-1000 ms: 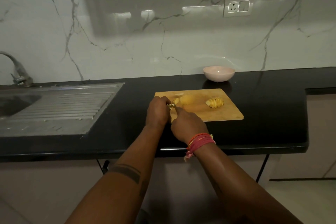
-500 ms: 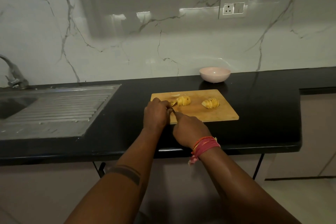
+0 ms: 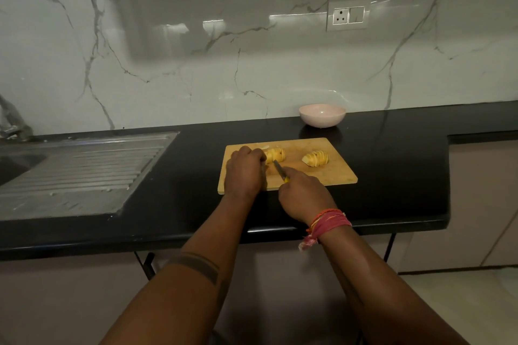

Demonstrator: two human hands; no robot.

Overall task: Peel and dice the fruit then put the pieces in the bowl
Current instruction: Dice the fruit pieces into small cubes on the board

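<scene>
A wooden cutting board [image 3: 330,176] lies on the black counter. Two yellow peeled fruit halves rest on it, both cut into slices. My left hand [image 3: 245,169] presses on the left half [image 3: 276,154], covering its left end. My right hand [image 3: 304,194] grips a small knife [image 3: 279,169] with a yellow handle; its blade points up-left, its tip just beside the left half. The right half [image 3: 316,159] lies apart, untouched. A thin pale scrap [image 3: 263,147] sits at the board's far edge. A pink bowl [image 3: 321,115] stands behind the board by the wall; I see nothing in it.
A steel sink with a ribbed drainboard [image 3: 81,168] fills the counter's left side, with a tap [image 3: 12,123] at the far left. The counter's front edge [image 3: 196,235] runs just below my wrists. A wall socket [image 3: 347,15] sits above the bowl.
The knife has drawn back toward me, so its blade now shows in front of the left half. My left hand has slid up onto that half.
</scene>
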